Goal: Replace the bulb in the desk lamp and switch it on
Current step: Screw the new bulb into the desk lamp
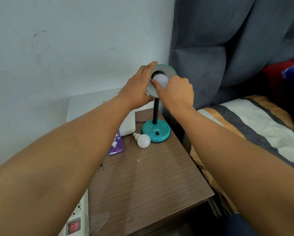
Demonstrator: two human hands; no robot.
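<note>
Two bare forearms reach from the lower corners toward 12 o'clock, meeting at the lamp head. Left hand (137,87) cupped around the left rim of the shade (165,69), fingers curled over its edge, holding it steady. Right hand (176,92) closed on the white bulb (161,78), thumb pressed across its front, other fingers wrapped behind.

Shade: round, teal outside, pale glossy inside, mouth tilted back toward the camera. Bulb frosted, globe-shaped, its long axis running into the dark socket at the shade's centre, dome end facing the viewer. Black ribbed gooseneck (155,111) drops to a teal domed base (156,132) with a black switch, at the far right of the wood-grain bedside table (148,181).

Second white bulb (142,139) lies on its side touching the base at its 8 o'clock, screw cap pointing to 10 o'clock. Purple bulb box (116,146) just left of it.
</note>
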